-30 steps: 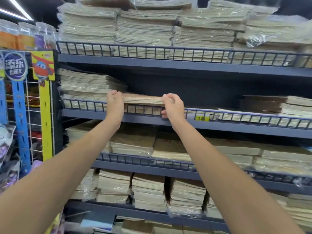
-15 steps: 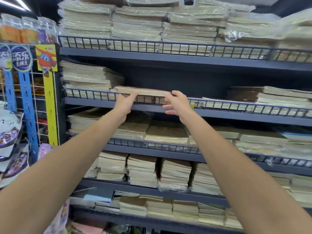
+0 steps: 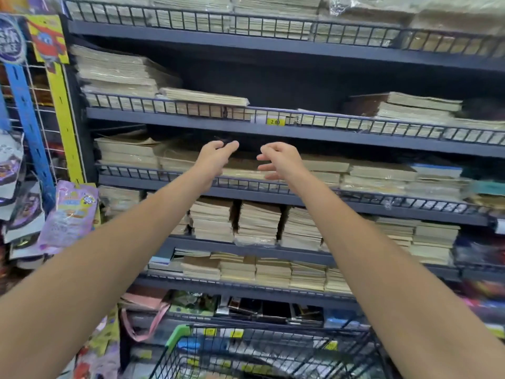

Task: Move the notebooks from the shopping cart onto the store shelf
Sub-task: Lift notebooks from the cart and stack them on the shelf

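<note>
Evidently both hands are empty: the left hand (image 3: 216,157) and right hand (image 3: 281,160) hang loosely curled, fingers apart, gripping nothing, side by side in front of the shelving. Above and slightly left of them, a thin stack of notebooks (image 3: 203,97) lies flat on the store shelf (image 3: 191,119), behind its wire rail, likely so nothing slides off. Below the forearms, the shopping cart (image 3: 262,351) waits, its contents too blurred to tell.

I see a dark free gap above the low notebook stack (image 3: 203,96) on the store shelf (image 3: 191,122), wide toward the right. The wire rail (image 3: 169,106) along the front edge blocks low entry.
</note>
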Demonstrator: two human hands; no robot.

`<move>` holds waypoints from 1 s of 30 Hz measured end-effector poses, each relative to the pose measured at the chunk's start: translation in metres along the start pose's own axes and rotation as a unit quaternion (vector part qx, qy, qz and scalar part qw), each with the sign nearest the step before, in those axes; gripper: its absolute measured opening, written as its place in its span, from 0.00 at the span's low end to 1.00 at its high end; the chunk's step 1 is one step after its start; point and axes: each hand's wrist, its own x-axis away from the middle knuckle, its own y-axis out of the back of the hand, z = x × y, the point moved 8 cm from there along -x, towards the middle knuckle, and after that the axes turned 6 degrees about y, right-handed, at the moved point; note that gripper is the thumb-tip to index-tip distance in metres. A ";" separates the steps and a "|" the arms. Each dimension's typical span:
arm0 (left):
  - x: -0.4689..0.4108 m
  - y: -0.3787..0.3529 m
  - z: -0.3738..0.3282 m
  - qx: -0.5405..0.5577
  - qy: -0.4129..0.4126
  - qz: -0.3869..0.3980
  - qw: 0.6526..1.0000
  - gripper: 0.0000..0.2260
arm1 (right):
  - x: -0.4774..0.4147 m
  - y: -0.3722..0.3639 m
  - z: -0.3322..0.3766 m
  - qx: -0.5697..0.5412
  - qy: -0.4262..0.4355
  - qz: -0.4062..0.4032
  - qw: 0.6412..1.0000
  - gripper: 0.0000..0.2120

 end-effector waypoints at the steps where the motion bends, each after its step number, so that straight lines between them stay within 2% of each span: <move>1: 0.007 -0.006 0.007 0.000 0.006 0.003 1.000 0.28 | 0.009 0.003 -0.009 0.005 -0.009 0.001 1.000 0.13; 6: 0.037 -0.039 0.056 -0.014 0.040 0.032 0.999 0.21 | 0.050 0.013 -0.067 0.016 -0.066 0.006 0.998 0.11; 13: 0.055 -0.072 0.138 -0.034 0.126 0.085 0.988 0.17 | 0.090 0.016 -0.151 0.005 -0.152 0.013 0.988 0.09; 17: 0.074 -0.089 0.200 -0.054 0.176 0.110 0.977 0.14 | 0.127 0.002 -0.221 0.009 -0.222 0.017 0.975 0.06; 24: 0.101 -0.093 0.345 -0.105 0.289 0.118 0.944 0.15 | 0.213 -0.052 -0.354 0.005 -0.388 0.071 0.919 0.10; 27: 0.112 -0.086 0.389 -0.124 0.324 0.123 0.930 0.13 | 0.238 -0.069 -0.388 0.019 -0.425 0.054 0.904 0.10; 29: 0.124 -0.081 0.422 -0.150 0.356 0.144 0.911 0.15 | 0.259 -0.085 -0.410 0.022 -0.459 0.067 0.886 0.11; 30: 0.132 -0.071 0.472 -0.175 0.405 0.152 0.884 0.16 | 0.278 -0.117 -0.445 0.017 -0.502 0.091 0.860 0.10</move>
